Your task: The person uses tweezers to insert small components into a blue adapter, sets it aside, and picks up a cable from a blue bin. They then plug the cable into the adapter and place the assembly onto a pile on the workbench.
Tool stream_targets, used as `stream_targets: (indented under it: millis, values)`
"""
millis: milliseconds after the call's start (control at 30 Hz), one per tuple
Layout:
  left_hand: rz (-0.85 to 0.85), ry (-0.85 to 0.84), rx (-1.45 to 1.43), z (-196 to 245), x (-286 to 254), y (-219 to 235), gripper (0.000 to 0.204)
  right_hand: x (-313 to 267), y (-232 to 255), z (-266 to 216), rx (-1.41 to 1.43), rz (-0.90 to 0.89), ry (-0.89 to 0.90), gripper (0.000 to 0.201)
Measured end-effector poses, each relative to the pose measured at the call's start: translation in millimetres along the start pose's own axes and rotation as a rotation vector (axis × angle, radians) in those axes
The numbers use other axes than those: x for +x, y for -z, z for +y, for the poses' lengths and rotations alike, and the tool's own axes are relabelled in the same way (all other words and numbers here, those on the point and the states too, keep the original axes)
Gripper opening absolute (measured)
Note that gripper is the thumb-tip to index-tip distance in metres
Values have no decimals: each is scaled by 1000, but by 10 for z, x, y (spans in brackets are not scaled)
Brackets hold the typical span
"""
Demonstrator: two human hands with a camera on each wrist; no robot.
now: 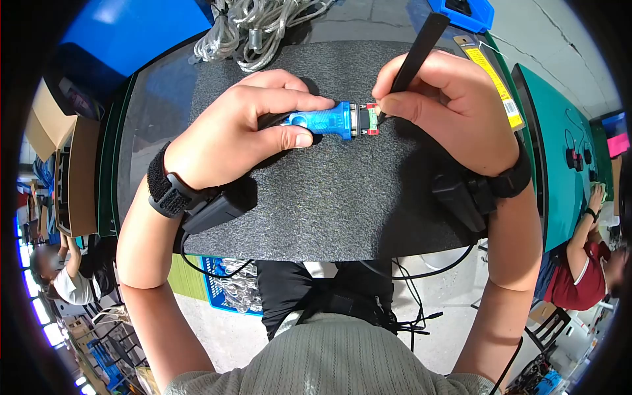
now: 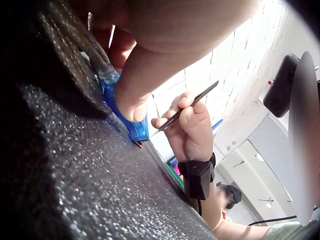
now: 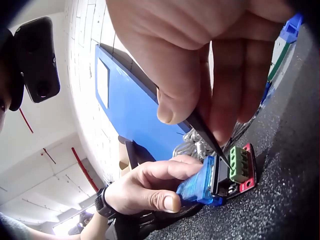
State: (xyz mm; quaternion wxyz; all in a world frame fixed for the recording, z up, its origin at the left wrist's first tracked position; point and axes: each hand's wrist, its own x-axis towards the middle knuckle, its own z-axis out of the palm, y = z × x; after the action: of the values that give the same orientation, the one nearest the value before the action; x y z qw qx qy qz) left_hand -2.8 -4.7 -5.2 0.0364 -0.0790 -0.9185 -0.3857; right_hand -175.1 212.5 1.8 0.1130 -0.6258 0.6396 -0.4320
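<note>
My left hand [image 1: 230, 125] grips the translucent blue connector [image 1: 326, 122] between thumb and fingers, low over the dark speckled mat [image 1: 316, 197]. Joined to the connector's right end is a small red board with a green terminal block [image 3: 239, 165]. In my right hand [image 1: 454, 105] is a slim black pointed tool [image 1: 421, 49], pinched between thumb and fingers and slanting down. Its tip meets the green block in the right wrist view; whether it goes into an opening cannot be told. The left wrist view shows the blue connector [image 2: 119, 107] under my left thumb.
Coiled clear cables [image 1: 253, 33] lie at the mat's back edge. A blue bin [image 1: 471, 13] and a yellow labelled package [image 1: 494, 85] are at the back right. Below the mat stands a blue basket [image 1: 214, 289] of cables. Other people sit at both sides.
</note>
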Motion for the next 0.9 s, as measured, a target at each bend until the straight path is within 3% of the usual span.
stream_targets:
  millis: [900]
  values:
    - [-11, 39, -23, 13, -10, 8, 41, 12, -16, -28, -92, -11, 13, 8]
